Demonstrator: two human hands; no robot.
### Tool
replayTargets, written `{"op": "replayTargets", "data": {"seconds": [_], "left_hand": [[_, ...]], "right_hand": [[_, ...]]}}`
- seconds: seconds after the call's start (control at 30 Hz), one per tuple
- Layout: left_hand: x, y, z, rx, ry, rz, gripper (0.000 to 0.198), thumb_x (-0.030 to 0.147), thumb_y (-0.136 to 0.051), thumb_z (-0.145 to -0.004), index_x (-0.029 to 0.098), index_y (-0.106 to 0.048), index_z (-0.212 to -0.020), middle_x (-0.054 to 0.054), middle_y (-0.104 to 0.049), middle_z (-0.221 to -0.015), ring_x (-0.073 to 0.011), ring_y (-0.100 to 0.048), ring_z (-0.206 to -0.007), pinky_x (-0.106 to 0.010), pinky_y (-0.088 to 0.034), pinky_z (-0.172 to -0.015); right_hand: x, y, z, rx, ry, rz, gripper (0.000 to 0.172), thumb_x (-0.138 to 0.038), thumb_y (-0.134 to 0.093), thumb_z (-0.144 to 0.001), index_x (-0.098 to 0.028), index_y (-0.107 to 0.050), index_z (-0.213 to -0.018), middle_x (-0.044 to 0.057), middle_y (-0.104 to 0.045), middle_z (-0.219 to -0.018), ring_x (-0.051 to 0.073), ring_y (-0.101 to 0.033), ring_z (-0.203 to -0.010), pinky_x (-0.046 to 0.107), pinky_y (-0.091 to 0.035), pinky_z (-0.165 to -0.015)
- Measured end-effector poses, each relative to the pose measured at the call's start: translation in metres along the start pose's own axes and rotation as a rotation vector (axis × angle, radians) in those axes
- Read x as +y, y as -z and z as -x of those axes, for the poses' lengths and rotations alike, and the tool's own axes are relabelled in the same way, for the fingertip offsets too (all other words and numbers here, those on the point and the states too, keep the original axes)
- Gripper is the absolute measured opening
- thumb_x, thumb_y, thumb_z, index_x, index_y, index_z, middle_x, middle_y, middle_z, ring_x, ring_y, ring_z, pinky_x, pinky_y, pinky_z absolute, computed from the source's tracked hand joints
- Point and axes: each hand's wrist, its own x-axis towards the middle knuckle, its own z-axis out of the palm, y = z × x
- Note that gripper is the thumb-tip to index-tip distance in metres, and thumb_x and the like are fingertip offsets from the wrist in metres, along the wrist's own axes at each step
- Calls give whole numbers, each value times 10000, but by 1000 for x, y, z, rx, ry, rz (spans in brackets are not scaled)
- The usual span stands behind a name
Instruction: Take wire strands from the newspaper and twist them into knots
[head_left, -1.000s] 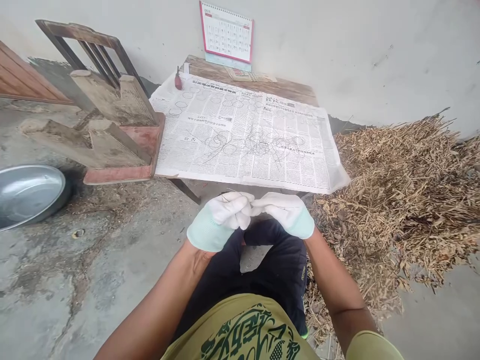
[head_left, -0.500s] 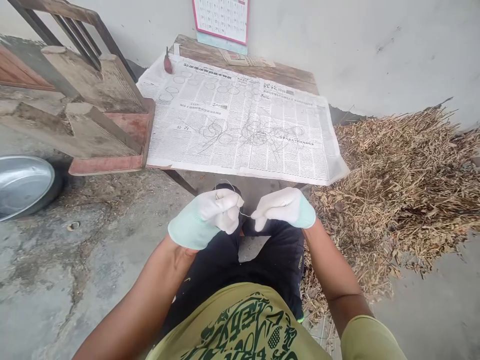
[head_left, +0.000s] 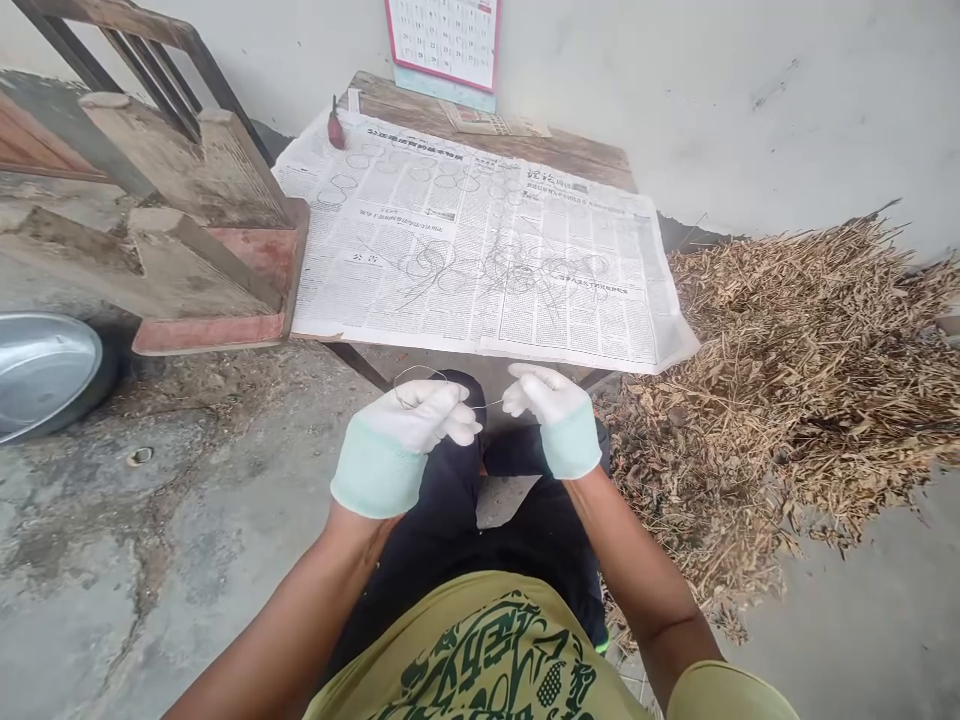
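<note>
My left hand, in a white glove with a mint cuff, pinches a thin wire that arches in a loop above the fingers. A short end of this wire stretches across the gap to my right hand, gloved alike, whose fingertips are closed around it. Both hands are held over my lap, just short of the table's near edge. On the newspaper beyond them lies a tangle of thin wires, with several bent wire rings farther back.
A dark red, pointed-handled tool stands at the table's back left. A wooden chair with notched wooden blocks is at left, near a metal basin. Dry stalks are heaped at right. A calendar leans on the wall.
The left hand has shifted slightly left, and the wire loop with it. My right hand has turned and risen a little, its wrist swinging inward. The wire still spans both hands.
</note>
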Motion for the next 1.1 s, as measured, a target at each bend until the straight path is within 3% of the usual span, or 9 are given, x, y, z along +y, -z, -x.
{"op": "replayTargets", "data": {"seconds": [0.2,0.43,0.6,0.8,0.93,1.1], "left_hand": [[-9,3,-3,5,-43,-118,367,476,-857,-721,140,-746,-819,-50,-754,-656,-172,-694,-573,-292,-550,-632],[-19,7,-6,-2,51,-242,377,477,-875,-688,140,-723,-764,-68,-754,-658,-173,-681,-528,-292,-543,-582],[-20,8,-8,52,70,-54,450,490,-912,-633,130,-734,-835,-49,-752,-662,-173,-705,-568,-267,-556,-588],[-20,6,-7,169,61,86,398,412,-921,-644,129,-736,-853,-38,-753,-671,-151,-696,-580,-238,-553,-584],[-21,8,-7,134,86,91,380,396,-917,-662,125,-736,-859,-32,-749,-662,-140,-684,-570,-232,-546,-577],[-22,11,-8,33,107,80,413,429,-929,-635,125,-730,-831,-42,-739,-644,-169,-691,-567,-288,-568,-616]], "right_hand": [[-1,-11,-4,53,-125,121,267,-258,-714,-792,-156,-756,-1035,28,-761,-789,144,-707,-681,291,-581,-691],[-2,-13,-2,108,-26,530,324,-196,-658,-825,-220,-770,-1128,-16,-756,-813,157,-708,-806,360,-551,-953],[5,-13,-3,100,-118,183,398,-248,-682,-830,-158,-726,-1215,18,-757,-815,149,-704,-715,324,-583,-764],[22,-14,2,112,-175,-305,469,-444,-794,-796,-166,-709,-1163,87,-784,-998,198,-742,-833,326,-595,-747],[26,-17,4,60,-165,-255,424,-477,-799,-802,-176,-739,-1094,94,-784,-996,196,-739,-810,304,-585,-704],[23,-18,2,25,-104,-128,312,-450,-705,-843,-171,-768,-967,47,-728,-772,137,-624,-602,288,-526,-614]]}}
